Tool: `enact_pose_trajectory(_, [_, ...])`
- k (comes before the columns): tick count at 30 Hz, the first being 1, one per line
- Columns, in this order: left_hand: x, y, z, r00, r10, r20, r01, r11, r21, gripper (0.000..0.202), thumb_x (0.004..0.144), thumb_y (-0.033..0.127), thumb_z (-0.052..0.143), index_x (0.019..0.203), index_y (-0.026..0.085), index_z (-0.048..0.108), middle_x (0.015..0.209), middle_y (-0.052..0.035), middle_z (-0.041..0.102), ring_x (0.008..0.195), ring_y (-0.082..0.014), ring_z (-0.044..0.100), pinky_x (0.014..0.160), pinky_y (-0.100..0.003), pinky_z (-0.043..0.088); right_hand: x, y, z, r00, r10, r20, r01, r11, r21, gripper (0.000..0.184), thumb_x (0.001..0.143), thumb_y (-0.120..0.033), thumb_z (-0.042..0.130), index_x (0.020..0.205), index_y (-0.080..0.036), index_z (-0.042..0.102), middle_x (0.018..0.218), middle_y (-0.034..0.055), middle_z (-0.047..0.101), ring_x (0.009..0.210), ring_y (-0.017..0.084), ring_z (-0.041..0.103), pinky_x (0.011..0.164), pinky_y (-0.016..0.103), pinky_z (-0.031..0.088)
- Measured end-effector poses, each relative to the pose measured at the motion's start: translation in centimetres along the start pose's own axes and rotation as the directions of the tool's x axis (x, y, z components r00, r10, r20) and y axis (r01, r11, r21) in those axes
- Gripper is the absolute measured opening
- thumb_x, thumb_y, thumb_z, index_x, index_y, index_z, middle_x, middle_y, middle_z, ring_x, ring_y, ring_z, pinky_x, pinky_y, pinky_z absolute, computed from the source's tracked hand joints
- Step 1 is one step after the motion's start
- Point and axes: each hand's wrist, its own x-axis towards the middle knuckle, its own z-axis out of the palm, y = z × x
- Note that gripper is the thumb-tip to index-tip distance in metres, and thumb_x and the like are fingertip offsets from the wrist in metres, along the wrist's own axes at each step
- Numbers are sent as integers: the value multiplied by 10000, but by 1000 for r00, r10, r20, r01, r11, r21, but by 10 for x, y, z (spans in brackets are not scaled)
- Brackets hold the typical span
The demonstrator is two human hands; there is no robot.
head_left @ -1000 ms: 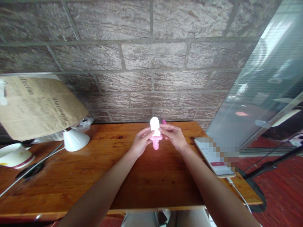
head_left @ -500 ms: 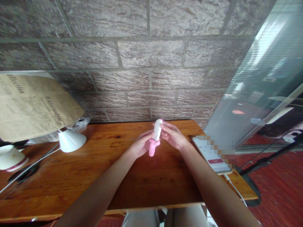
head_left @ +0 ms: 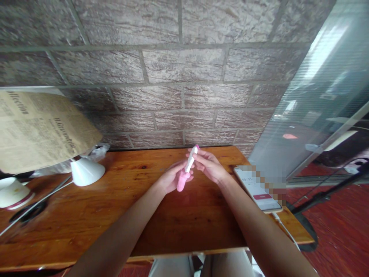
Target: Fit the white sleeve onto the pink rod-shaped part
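Note:
Between my hands, above the wooden table, is a pink-and-white toy knife (head_left: 190,161), as its shape suggests. Its lower part is a pink grip with a wider collar, its upper part is white, and a bit of pink shows at the top. My left hand (head_left: 172,177) is closed on it around the collar, thumb in front. With thumb and fingers, my right hand (head_left: 208,164) pinches the white part near the upper end. The toy tilts, top to the right, and some fingers are hidden behind it.
The wooden table (head_left: 115,215) meets a brick wall (head_left: 164,96). Left stand a white cone-shaped piece (head_left: 88,172), a paper cup (head_left: 14,192), black scissors (head_left: 31,211) and newsprint-patterned paper (head_left: 43,130). Right lies a phone (head_left: 253,184) on a cable (head_left: 288,232), beside a glass panel (head_left: 300,107).
The toy has turned in my hands, so its white part looks narrower and its pink grip points further left. Both hands keep hold, with the fingers shifted slightly.

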Motion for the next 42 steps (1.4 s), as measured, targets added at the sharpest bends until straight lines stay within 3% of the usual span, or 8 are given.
enact_pose_trajectory(7, [0,-1,-2,1000,2,23,-2,1000,1,173,789,285,738,842,122,712,783,-49,656,673,-101,591,611,-205,499,-4,-2,6,999,31,44,-28,997,-78,408,660,-367,823,1024,-216,716,861,35,705,506,55,403,448,216,245])
enact_pose_trajectory(12, [3,-3,-3,1000,2,10,-3,998,56,202,803,324,725,873,135,716,860,-69,693,763,-135,635,711,-253,532,-2,-1,7,1000,31,-2,-31,994,-106,401,641,-382,832,974,-191,713,691,-17,618,496,54,403,453,216,244])
enact_pose_trajectory(20, [5,-2,-3,955,267,-128,-216,924,315,363,691,419,806,922,146,742,904,-77,736,872,-217,683,852,-373,526,0,1,6,988,-34,-147,12,989,-148,362,589,-385,857,781,-156,653,597,-55,534,472,38,372,433,205,242])
enact_pose_trajectory(25, [2,-1,-2,901,421,-102,-296,771,564,287,711,389,785,883,160,774,928,-77,762,937,-245,689,931,-383,486,-1,4,9,970,-59,-236,18,985,-173,442,519,-392,885,801,-154,643,647,-28,587,538,82,494,480,221,384])
enact_pose_trajectory(29, [1,0,-2,897,433,-90,-285,722,631,273,709,365,784,905,174,781,955,-79,765,939,-257,692,898,-365,491,-1,5,9,970,-66,-233,17,978,-207,459,528,-418,879,810,-158,627,669,-17,605,576,104,539,510,237,439])
enact_pose_trajectory(35, [5,0,-7,870,475,-128,-313,735,601,283,717,379,778,911,173,780,943,-68,764,911,-230,683,896,-343,477,-1,-1,7,976,-82,-201,35,973,-226,450,596,-494,820,820,-145,645,545,-64,514,447,53,391,433,220,303])
enact_pose_trajectory(39, [6,-2,-9,902,406,-144,-270,793,546,338,719,394,777,952,150,771,974,-90,758,951,-238,676,937,-370,462,0,-1,4,969,-85,-231,27,969,-244,450,576,-498,824,778,-138,643,491,-75,476,441,57,373,445,229,295])
enact_pose_trajectory(42, [7,-2,-11,911,389,-139,-247,782,572,366,698,374,797,983,147,767,1026,-103,751,986,-241,672,973,-369,439,0,0,4,966,-92,-243,34,972,-233,454,556,-496,832,777,-144,649,503,-73,479,449,61,385,452,232,304])
